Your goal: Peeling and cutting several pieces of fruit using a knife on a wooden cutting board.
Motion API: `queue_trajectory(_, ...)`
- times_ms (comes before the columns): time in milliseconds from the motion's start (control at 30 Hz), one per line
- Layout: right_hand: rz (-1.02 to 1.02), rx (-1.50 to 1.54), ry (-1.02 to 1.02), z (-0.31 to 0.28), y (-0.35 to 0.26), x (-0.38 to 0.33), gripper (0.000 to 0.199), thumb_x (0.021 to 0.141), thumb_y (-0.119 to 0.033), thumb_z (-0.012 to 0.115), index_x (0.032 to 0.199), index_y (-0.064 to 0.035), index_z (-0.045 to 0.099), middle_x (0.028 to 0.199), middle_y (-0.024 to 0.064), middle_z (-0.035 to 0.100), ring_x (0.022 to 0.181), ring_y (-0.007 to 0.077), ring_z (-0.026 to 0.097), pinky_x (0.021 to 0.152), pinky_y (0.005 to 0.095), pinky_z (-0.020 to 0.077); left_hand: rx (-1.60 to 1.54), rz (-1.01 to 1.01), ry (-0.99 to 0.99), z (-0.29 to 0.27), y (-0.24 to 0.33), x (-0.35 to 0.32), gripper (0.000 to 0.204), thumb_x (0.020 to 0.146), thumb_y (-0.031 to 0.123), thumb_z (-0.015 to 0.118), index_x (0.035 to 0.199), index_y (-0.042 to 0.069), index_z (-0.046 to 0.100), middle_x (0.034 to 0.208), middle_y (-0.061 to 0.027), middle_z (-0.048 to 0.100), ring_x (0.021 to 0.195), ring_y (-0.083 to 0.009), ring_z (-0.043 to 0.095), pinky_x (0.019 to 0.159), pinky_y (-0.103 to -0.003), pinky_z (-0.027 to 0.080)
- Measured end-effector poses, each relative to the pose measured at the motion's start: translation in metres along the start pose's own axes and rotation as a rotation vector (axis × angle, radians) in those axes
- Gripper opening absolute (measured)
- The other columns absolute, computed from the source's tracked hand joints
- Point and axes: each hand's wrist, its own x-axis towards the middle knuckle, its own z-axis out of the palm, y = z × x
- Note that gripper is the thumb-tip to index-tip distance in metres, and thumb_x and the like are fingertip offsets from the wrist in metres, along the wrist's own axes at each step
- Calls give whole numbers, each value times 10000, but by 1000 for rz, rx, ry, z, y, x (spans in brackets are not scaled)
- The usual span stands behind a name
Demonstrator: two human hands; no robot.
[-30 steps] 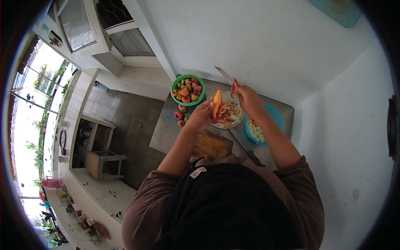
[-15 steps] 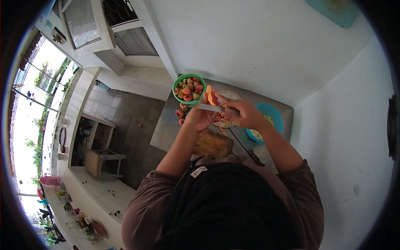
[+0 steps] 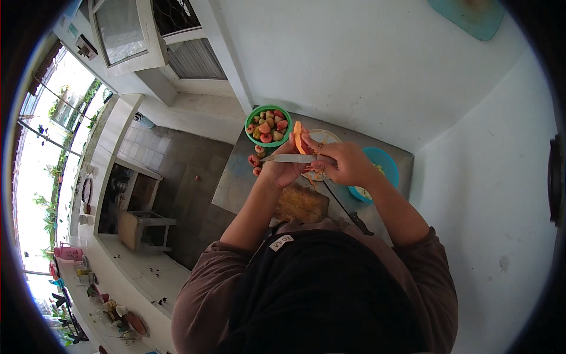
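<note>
My left hand [image 3: 282, 170] is closed around an orange carrot [image 3: 298, 140], which stands up between its fingers. In my right hand [image 3: 349, 163] is a knife [image 3: 290, 158]; its pale blade points left across my left palm, just under the carrot. The knife's handle is mostly hidden by my fingers. Below and behind my hands lies a light plate [image 3: 331, 137] with orange peelings on it. A worn wooden cutting board [image 3: 302, 205] sits nearer to me. A second, dark-handled knife [image 3: 361, 224] rests on the table to the board's right.
A green basket [image 3: 247, 134] full of reddish fruit stands at the table's far left, with several loose fruits [image 3: 254, 160] beside it. At the right is a blue bowl [image 3: 394, 168] of pale shredded food. White walls [image 3: 354, 71] bound the metal table [image 3: 236, 186] behind and at the right.
The blade has shifted slightly lower against the left palm, and more of it shows. Both hands keep their hold; the view has moved very slightly.
</note>
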Motion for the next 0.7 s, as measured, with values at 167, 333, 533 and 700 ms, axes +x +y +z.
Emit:
queue_trajectory(167,-129,-116,140,3,2,3,397,803,-248,587,1196,-211,534,663,78,569,608,279,557,540,373,419,-48,-1,17,-7,-2,0,319,905,289,475,1137,69,464,1027,-67,566,890,-156,604,720,-258,553)
queue_trajectory(333,-104,-141,146,-1,7,2,406,806,-234,583,1207,-206,528,693,75,586,620,271,566,557,360,433,141,-20,120,-5,-7,0,312,905,300,479,1122,76,470,999,-34,568,879,-132,603,729,-211,542)
queue_trajectory(533,21,51,8,-16,-7,1,474,809,-201,584,1269,-203,467,679,94,577,563,245,527,559,314,423,-37,-26,7,-12,-7,5,283,902,302,490,1093,93,482,984,-37,569,868,-131,601,728,-234,544)
queue_trajectory(700,46,68,-16,-15,2,3,509,810,-201,587,1294,-201,430,655,118,555,540,235,501,553,303,411,75,9,53,-8,-11,8,281,906,300,485,1106,103,469,1001,-34,563,898,-128,587,730,-256,544)
